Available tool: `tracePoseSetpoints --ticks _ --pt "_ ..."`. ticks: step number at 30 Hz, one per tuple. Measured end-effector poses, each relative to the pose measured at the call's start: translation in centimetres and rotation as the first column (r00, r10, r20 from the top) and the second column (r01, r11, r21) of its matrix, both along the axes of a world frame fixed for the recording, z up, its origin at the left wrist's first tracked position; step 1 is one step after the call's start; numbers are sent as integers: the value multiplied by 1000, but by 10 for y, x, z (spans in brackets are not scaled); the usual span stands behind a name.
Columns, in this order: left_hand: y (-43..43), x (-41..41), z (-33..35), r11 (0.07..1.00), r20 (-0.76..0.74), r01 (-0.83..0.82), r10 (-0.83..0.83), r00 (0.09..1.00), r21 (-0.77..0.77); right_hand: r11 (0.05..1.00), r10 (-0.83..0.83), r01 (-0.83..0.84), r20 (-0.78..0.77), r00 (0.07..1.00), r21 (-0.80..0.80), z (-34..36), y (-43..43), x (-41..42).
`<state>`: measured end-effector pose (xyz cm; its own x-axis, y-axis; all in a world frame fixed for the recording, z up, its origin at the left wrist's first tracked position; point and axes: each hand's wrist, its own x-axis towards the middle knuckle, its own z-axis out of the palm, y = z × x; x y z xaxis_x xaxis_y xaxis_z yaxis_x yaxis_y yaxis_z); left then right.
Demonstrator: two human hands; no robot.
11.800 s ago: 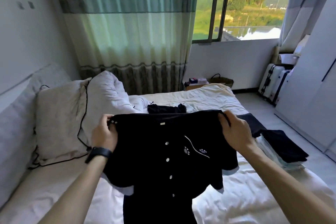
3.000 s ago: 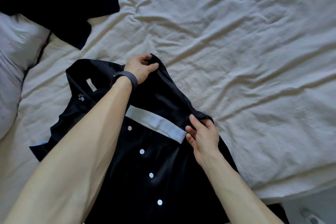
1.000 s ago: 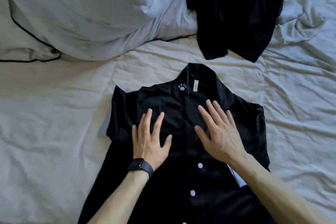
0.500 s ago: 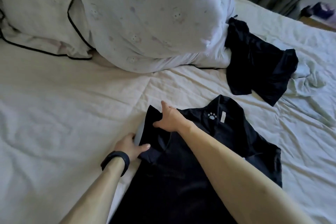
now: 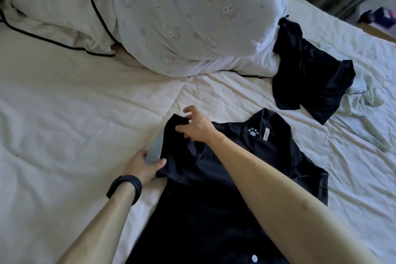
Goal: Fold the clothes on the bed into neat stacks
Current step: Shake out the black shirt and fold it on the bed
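So this is mid-fold on the black satin button-up shirt with the little white paw print at the collar [image 5: 246, 178], which is lying spread on the cream quilted bed cover [image 5: 75, 135], taking up the middle and 5 o'clock part of the view. The step in hand looks like the sleeve fold on the side at 9 o'clock. The left hand [image 5: 143, 165], the one with the black wristband [image 5: 125, 188], is closed on the pale-cuffed sleeve edge, thumb on top of the fabric. The right hand [image 5: 196, 127] reaches across and has the shoulder corner pinched between the fingers, the rest of the fingers loosely spread. Next move, I'd guess, is swinging that sleeve inward over the body of the shirt and flattening it, which needs both grips to travel together so the slippery fabric doesn't bunch. Another crumpled black garment [image 5: 310, 83] waits up at 2 o'clock, against the white printed duvet heap [image 5: 192, 17], so there's more to do after this one.
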<state>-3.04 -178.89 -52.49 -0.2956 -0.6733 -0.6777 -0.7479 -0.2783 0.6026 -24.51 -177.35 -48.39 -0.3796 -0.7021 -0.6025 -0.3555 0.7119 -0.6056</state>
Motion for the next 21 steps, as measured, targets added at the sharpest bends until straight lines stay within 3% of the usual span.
tracePoseSetpoints --ticks 2,4,7,9,11,14,16,18,21 --pt "3 3 -2 994 -55 -65 70 996 82 988 59 -68 67 996 139 -4 1 6" --pt "5 7 -4 989 -58 -79 87 995 123 973 156 -148 -29 987 176 -10 3 9" --pt "3 11 -1 998 23 -54 53 998 44 994 112 -111 -249 962 20 -16 4 13" --pt "2 10 3 999 60 -47 48 997 -25 996 19 -42 -263 965 -84 -18 1 15" --pt "4 8 5 995 59 -94 96 994 -40 997 30 -45 -220 975 -63 -20 -5 17" --pt "6 10 2 987 39 -157 158 987 -33 998 17 -16 -27 999 53 -21 -14 22" --pt "6 14 1 988 39 -143 145 989 -51 995 30 -28 -12 999 94 -23 -20 22" --pt "5 17 2 991 35 -117 120 992 -71 998 -3 2 6 1000 60 -22 -26 22" --pt "8 15 10 974 -31 -147 144 989 -171 986 -141 155 183 973 -63 -11 -26 24"
